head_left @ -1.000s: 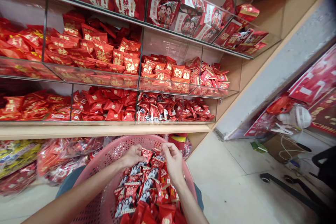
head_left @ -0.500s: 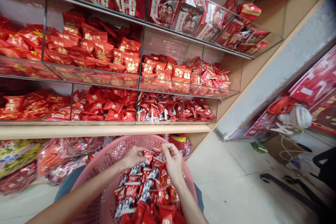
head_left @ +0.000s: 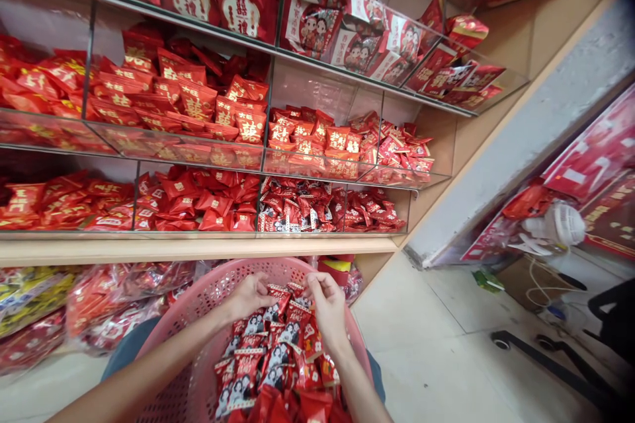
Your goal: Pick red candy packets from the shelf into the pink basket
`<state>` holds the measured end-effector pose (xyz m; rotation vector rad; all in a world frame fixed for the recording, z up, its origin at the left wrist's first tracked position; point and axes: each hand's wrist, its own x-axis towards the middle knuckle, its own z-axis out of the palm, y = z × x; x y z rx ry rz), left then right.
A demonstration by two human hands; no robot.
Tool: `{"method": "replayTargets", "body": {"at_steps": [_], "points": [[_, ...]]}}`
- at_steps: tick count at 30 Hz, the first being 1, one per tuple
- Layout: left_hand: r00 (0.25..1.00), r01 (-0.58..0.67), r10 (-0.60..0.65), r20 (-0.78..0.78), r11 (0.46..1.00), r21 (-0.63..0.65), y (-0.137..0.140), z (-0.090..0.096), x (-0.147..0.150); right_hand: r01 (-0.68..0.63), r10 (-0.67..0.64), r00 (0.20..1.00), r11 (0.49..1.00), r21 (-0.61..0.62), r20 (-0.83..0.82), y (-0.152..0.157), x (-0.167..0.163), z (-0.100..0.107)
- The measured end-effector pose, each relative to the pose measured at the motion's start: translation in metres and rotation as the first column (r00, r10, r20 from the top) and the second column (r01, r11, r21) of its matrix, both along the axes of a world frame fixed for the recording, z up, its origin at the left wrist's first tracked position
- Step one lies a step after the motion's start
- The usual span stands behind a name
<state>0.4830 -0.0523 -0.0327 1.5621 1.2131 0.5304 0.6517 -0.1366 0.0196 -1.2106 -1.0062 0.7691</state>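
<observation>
A pink plastic basket (head_left: 198, 304) with a perforated wall sits between the knees, holding a heap of small red candy packets (head_left: 248, 363), many printed with black-and-white figures. At the heap's far side my left hand (head_left: 248, 296) has its thumb and fingers apart, the thumb touching the edge of a red packet (head_left: 276, 301). Opposite it, my right hand (head_left: 328, 307) is closed in a pinch beside another red packet (head_left: 296, 291). Whatever the right fingertips hold, if anything, is hidden.
Ahead stand shelves with clear dividers (head_left: 270, 112), filled with red packets (head_left: 193, 102). A wooden ledge (head_left: 149, 251) runs just above the basket's far rim. Plastic bags of packets (head_left: 114, 297) lie below at left. At right are a white fan (head_left: 565, 223) and a chair base (head_left: 550, 363).
My left thumb and fingers have spread and drawn slightly left, away from the packet corner they pinched. My right hand stays almost in place, still pinched.
</observation>
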Motion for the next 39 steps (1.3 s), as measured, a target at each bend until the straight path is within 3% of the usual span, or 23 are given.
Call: {"method": "replayTargets", "body": {"at_steps": [3, 4, 6, 8, 10, 14, 16, 18, 21, 24, 30, 35, 39], "points": [[0.997, 0.011, -0.001, -0.073, 0.990, 0.140, 0.003, 0.019, -0.018, 0.009, -0.009, 1.000, 1.000, 0.006, 0.027, 0.001, 0.002, 0.003], [0.986, 0.045, 0.009, -0.169, 0.948, 0.314, 0.003, 0.027, -0.025, 0.012, -0.012, 0.999, 1.000, 0.006, 0.030, 0.002, 0.003, 0.004], [0.933, 0.100, 0.135, -0.335, 0.795, 0.599, 0.002, 0.042, -0.040, 0.012, -0.012, 0.999, 1.000, 0.002, 0.036, 0.003, 0.003, 0.002], [0.844, 0.171, 0.258, -0.470, 0.702, 0.691, -0.001, 0.050, -0.052, 0.002, -0.003, 0.998, 1.000, 0.006, 0.056, 0.005, 0.004, 0.000], [0.769, 0.207, 0.329, -0.548, 0.683, 0.701, -0.005, 0.051, -0.059, -0.002, 0.000, 0.995, 1.000, 0.020, 0.098, 0.010, 0.005, -0.001], [0.713, 0.176, 0.364, -0.599, 0.734, 0.655, -0.014, 0.046, -0.058, 0.052, -0.074, 0.949, 0.995, 0.081, 0.307, 0.033, 0.018, 0.014], [0.702, 0.174, 0.355, -0.617, 0.755, 0.632, -0.018, 0.045, -0.056, 0.118, -0.173, 0.841, 0.983, 0.139, 0.513, 0.050, 0.027, 0.031], [0.695, 0.191, 0.350, -0.628, 0.752, 0.631, -0.019, 0.044, -0.054, 0.192, -0.261, 0.643, 0.965, 0.177, 0.720, 0.069, 0.033, 0.051], [0.697, 0.215, 0.356, -0.623, 0.724, 0.655, -0.019, 0.041, -0.055, 0.336, -0.233, 0.380, 0.936, 0.101, 0.895, 0.096, 0.034, 0.073], [0.715, 0.217, 0.353, -0.604, 0.709, 0.671, -0.018, 0.037, -0.058, 0.427, -0.108, 0.296, 0.904, -0.031, 0.949, 0.116, 0.027, 0.080], [0.752, 0.195, 0.338, -0.566, 0.706, 0.681, -0.018, 0.035, -0.062, 0.436, -0.113, 0.388, 0.897, -0.075, 0.915, 0.131, 0.027, 0.077], [0.756, 0.188, 0.336, -0.561, 0.710, 0.679, -0.019, 0.035, -0.062, 0.373, -0.169, 0.574, 0.925, -0.072, 0.801, 0.123, 0.051, 0.083], [0.759, 0.170, 0.346, -0.551, 0.712, 0.681, -0.017, 0.033, -0.061, 0.274, -0.200, 0.713, 0.962, -0.004, 0.672, 0.104, 0.062, 0.085]]}}
